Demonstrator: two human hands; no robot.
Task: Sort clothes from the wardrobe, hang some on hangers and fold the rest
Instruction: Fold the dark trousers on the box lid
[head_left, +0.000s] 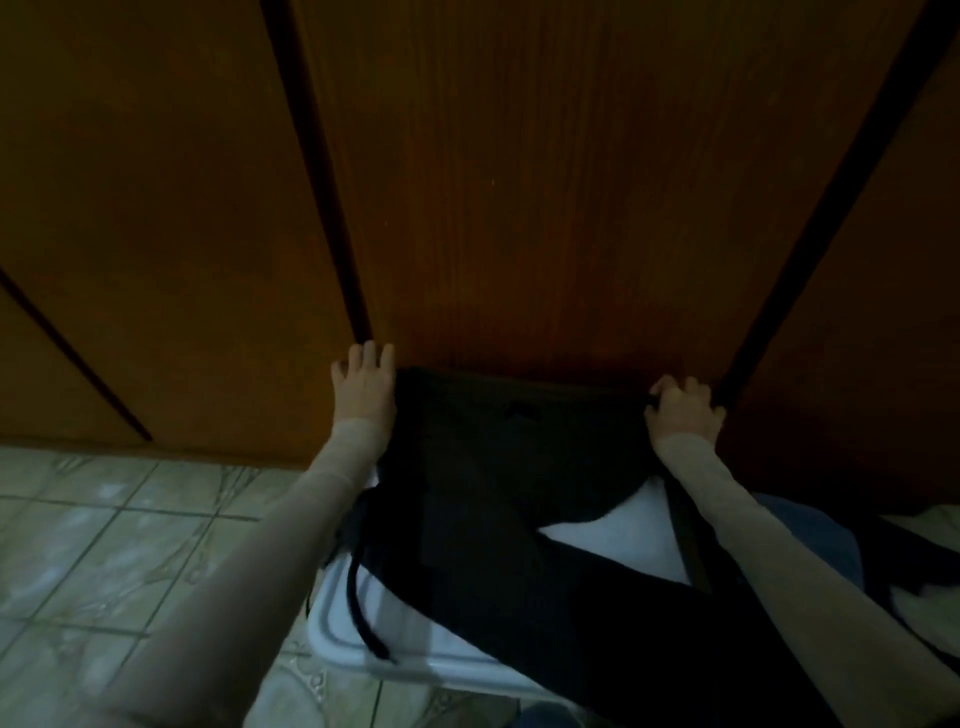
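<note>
**Dark garment stretched between both hands, top edge against wardrobe door**

The dark garment lies spread over a white tub directly in front of the person, its far edge running left-right along the base of the brown wardrobe door. Long axis of the cloth runs away from the door toward the person, w/ the near end trailing off lower right. Both hands sit at the far corners, about equally far out; neither clearly nearer.

Left hand: fingers straight and spread, lying flat at the garment's left corner, touching or just beside the cloth — can't tell if it pins the edge. Right hand: fingers curled, gripping the right corner.

Judgement: next move prob. turns on that far edge, i.e. folding it back toward the body.

Hard to make out: very dim light, garment type unclear (a strap or cord hangs off the left side). Pale cloth shows beneath. Blue fabric at right is partly cut off. Tiled floor at left.
</note>
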